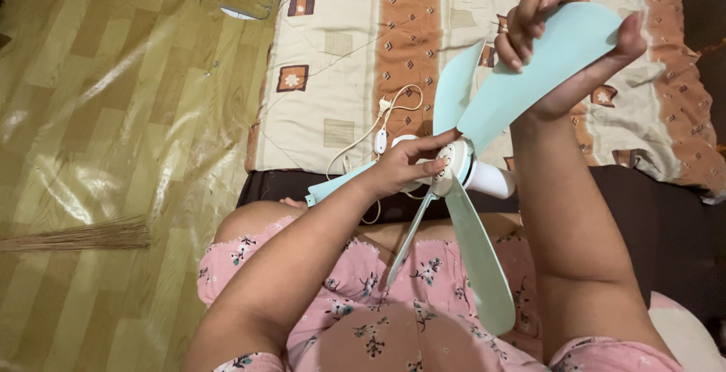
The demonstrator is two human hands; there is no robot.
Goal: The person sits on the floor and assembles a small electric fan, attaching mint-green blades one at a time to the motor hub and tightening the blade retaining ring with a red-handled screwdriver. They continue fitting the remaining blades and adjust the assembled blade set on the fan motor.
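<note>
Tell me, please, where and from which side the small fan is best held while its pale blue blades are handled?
Probably by the white hub, from the front face, where the left hand already presses its fingertips: it is the rigid centre all blades meet at. The right hand pinches one upturned blade near its wide tip, which looks thin and bendy, so a hold nearer the root seems safer.

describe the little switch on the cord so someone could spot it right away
Start at the patterned quilt and look just left of the fan hub under the left hand. There a thin white cord loops, carrying a small white oval switch, the only lump on that line.
</note>
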